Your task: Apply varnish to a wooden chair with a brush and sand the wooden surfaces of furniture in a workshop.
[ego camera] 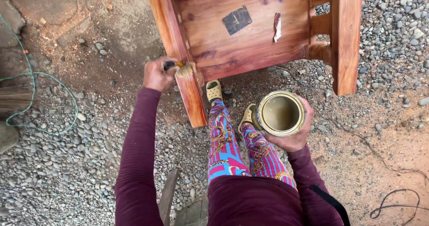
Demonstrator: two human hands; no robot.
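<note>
Maroon sleeves and my patterned leggings [228,147] fill the bottom of the view, cut off by the lower edge. Above them, just right of the chair's [250,33] near leg [185,69], my yellow shoes [214,91] stand on gravel. My left hand [156,74] is closed around the dark handle of a brush [183,68], fingers wrapped tight; the bristles press against that leg. Most of the handle is hidden inside my fist. My right hand [292,136] cups an open can [280,113] from below, to the right of the leg, fingers curled around its side; only the fingertips show past the rim. Pale liquid sits inside, its depth hard to judge. A dark patch [237,20] and a pale scrap [277,27] lie on the chair's board, whose top is cut off by the frame. Left of the leg, a green cord [42,76] loops over the stones.
</note>
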